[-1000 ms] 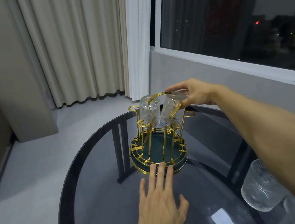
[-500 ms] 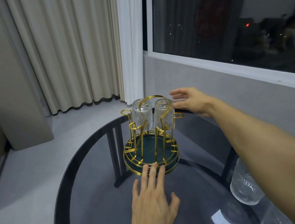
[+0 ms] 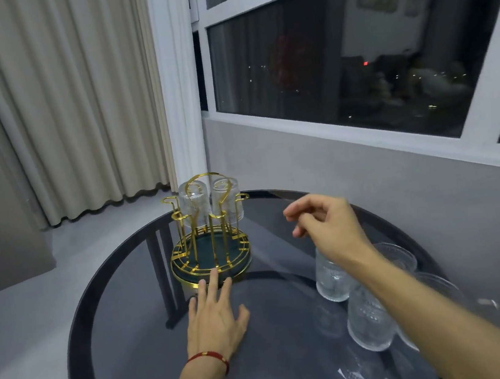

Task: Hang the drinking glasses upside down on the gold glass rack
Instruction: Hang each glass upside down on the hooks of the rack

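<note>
Pressing your flat, open left hand [image 3: 216, 319] against the gold rack [image 3: 210, 252] likely steadies it, while your empty, loosely curled right hand [image 3: 324, 227] hovers above the standing glasses [image 3: 331, 277].

The right forearm [image 3: 418, 300] covers much of the glasses [image 3: 368, 322] standing on the table [image 3: 130, 350], so their count is unclear. The right hand [image 3: 327, 226] is motion-blurred. The table's near edge and both elbows are cut off at the bottom.
</note>
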`<state>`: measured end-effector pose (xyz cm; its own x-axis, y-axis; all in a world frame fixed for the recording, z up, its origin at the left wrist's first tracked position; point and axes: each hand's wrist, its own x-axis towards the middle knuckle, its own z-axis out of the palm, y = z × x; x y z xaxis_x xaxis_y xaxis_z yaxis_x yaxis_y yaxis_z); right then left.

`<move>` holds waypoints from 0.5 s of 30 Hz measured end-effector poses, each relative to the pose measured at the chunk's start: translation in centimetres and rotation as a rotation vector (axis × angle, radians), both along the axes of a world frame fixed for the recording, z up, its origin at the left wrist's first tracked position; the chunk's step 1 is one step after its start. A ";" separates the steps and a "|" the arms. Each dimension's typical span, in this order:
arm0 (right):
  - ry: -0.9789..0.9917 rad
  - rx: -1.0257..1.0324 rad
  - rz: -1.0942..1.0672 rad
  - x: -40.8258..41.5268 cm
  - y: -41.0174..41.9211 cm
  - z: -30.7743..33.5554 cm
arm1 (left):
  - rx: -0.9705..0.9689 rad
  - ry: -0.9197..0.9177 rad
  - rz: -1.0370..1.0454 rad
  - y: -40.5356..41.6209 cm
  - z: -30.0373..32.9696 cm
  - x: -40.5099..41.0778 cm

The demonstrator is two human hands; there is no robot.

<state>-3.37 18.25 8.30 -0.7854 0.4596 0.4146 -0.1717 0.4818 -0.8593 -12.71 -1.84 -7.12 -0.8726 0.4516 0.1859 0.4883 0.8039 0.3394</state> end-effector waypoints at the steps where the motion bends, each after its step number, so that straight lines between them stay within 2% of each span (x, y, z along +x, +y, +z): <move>1: 0.008 0.009 -0.004 1.4 -0.4 -0.2 | -0.002 -0.013 0.000 0.2 0.2 0.3; 4: 0.056 0.017 -0.118 6.6 -1.0 -1.5 | 0.059 -0.040 -0.076 1.7 1.4 2.8; 7: 0.158 -0.051 -0.304 10.7 -0.7 -3.6 | 0.295 -0.038 -0.283 4.4 3.3 6.4; 10: 0.223 -0.044 -0.449 13.5 0.5 -5.0 | 0.469 -0.126 -0.465 7.3 4.9 10.2; 15: 0.183 -0.029 -0.502 16.7 1.8 -6.0 | 0.499 -0.202 -0.479 11.1 4.5 13.9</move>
<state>13.35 20.02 2.30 -0.3819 0.7735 0.5058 -0.0749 0.5196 -0.8511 1.20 9.27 -2.66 -0.6390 0.6968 0.3258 0.6372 0.2423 0.7316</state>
